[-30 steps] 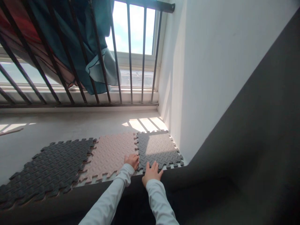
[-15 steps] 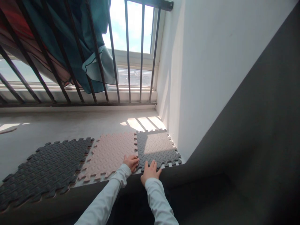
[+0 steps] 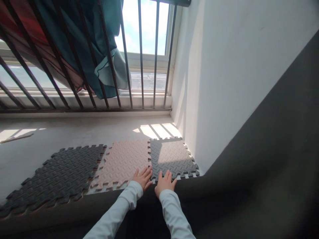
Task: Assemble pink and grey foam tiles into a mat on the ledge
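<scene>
My left hand [image 3: 143, 177] lies with fingers spread at the near right corner of a pink foam puzzle mat [image 3: 126, 157], by its seam with a grey foam puzzle mat [image 3: 171, 156]. On the near edge of that grey mat rests my right hand [image 3: 165, 181], its fingers apart and holding nothing. The pink and grey mats sit side by side with their toothed edges meeting; whether every tooth is pressed in I cannot tell. Left of the pink mat lies a dark grey foam mat [image 3: 62, 172], a narrow gap between them.
The mats lie on a pale ledge [image 3: 82, 129] whose front edge drops into shadow. A white wall [image 3: 224, 73] bounds the right side. Behind stand dark railing bars [image 3: 141, 66] before a window, with a blue-green cloth [image 3: 99, 49] hanging there. A thin stick [image 3: 17, 138] lies far left.
My left hand has opened from a curled grip at the seam to spread fingers. My right hand stays on the grey mat's near edge. The view has shifted slightly left.
</scene>
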Available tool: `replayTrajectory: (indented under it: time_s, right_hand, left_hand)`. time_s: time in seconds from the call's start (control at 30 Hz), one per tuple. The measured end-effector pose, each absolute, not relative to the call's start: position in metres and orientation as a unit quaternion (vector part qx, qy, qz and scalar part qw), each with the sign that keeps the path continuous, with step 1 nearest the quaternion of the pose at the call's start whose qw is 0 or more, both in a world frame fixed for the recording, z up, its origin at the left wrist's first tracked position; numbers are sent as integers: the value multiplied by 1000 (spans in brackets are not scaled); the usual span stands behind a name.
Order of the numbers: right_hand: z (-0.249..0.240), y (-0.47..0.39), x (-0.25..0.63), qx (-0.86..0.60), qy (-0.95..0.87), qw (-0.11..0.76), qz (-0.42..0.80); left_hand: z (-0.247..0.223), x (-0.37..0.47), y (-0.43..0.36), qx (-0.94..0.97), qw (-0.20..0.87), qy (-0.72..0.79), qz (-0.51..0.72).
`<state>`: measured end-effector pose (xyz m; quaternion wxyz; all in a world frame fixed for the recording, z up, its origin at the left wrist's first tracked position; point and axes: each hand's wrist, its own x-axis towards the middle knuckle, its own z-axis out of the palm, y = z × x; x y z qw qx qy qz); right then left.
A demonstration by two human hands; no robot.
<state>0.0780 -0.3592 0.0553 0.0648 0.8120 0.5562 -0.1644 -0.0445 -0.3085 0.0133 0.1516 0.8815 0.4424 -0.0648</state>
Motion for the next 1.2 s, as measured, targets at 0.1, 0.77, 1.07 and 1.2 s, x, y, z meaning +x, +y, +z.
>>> replayTrajectory:
  time_s: [0.1, 0.77, 1.07, 1.2]
  right_hand:
    - [50, -358, 76, 815, 557, 67, -144]
    - [30, -352, 73, 825, 558, 61, -62]
    - [23, -352, 71, 823, 566, 39, -21]
    - [16, -349, 71, 826, 563, 33, -19]
  left_hand:
    - [19, -37, -299, 875, 146, 460, -51]
    - [10, -24, -257, 814, 138, 562, -54]
    - [25, -16, -242, 797, 156, 579, -68]
    - [24, -9, -219, 805, 136, 575, -49]
